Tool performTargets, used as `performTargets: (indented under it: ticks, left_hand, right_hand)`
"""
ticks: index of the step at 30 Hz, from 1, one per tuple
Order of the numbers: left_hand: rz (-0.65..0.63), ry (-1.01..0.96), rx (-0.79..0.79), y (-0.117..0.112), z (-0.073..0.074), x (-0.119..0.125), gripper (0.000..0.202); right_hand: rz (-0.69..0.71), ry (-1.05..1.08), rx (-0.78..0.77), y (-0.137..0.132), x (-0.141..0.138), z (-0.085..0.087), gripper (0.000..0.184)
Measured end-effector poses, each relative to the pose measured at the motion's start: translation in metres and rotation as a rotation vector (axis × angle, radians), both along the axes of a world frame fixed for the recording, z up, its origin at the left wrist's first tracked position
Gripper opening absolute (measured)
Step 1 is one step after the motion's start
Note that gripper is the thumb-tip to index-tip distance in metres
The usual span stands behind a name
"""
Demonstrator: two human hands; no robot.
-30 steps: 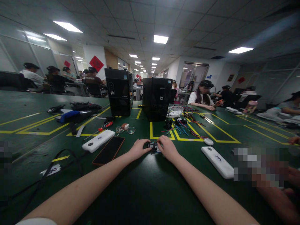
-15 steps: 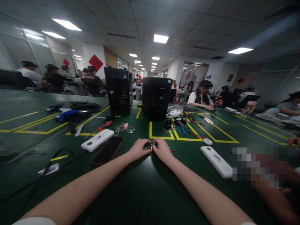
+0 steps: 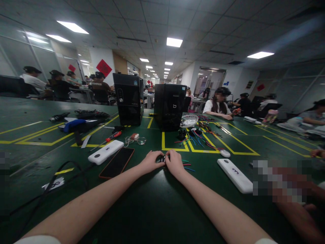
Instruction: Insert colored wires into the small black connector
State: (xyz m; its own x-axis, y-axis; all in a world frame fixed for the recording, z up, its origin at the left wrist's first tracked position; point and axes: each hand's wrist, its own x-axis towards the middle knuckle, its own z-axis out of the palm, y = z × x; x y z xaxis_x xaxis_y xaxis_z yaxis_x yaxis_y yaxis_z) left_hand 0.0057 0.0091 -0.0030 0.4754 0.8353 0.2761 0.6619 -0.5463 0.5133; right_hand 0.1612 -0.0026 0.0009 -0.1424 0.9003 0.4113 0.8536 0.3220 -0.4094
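Note:
Both my hands meet over the middle of the green table. My left hand (image 3: 151, 160) pinches a small black part (image 3: 163, 158) with thumb and forefinger; its exact kind is too small to tell. From the other side, my right hand (image 3: 175, 161) closes on the same part, its fingers hiding much of it. Green, red and blue wires (image 3: 187, 165) stick out to the right from under my right hand, seemingly joined to the part. Left of my hands lie a dark phone (image 3: 117, 163) and a white power bank (image 3: 106, 152).
Two black computer towers (image 3: 128, 100) stand behind my hands. More coloured wires (image 3: 196, 137) and a white basket (image 3: 189, 120) lie to their right. A red screwdriver (image 3: 113, 136), glasses (image 3: 141, 140), another white power bank (image 3: 235, 175) and a mouse-like white object (image 3: 224, 153) surround the work spot. A co-worker's arm (image 3: 294, 217) reaches in at right.
My right hand has shifted slightly, its fingers more bunched over the part. The wires beside it show a little more. My left hand stays nearly still.

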Motion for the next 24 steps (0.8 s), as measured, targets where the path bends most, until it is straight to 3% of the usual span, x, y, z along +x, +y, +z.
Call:
performTargets:
  ticks: [5, 9, 14, 19, 24]
  left_hand:
    - [0.005, -0.006, 0.003, 0.002, -0.002, -0.002, 0.032]
    - [0.033, -0.014, 0.016, 0.001, -0.003, -0.003, 0.032]
    - [0.149, 0.002, 0.021, 0.001, -0.002, -0.001, 0.032]
    - [0.176, 0.022, 0.017, 0.001, -0.001, 0.000, 0.032]
    - [0.170, 0.036, 0.017, 0.000, 0.000, -0.001, 0.031]
  right_hand:
    - [-0.003, 0.059, 0.111, 0.002, 0.006, 0.007, 0.013]
    - [0.255, 0.003, 0.113, 0.001, 0.019, 0.016, 0.008]
    - [0.472, -0.142, -0.034, -0.003, 0.028, 0.029, 0.006]
    - [0.465, -0.376, -0.189, -0.010, 0.031, 0.043, 0.008]
    - [0.395, -0.564, -0.241, -0.017, 0.033, 0.049, 0.031]
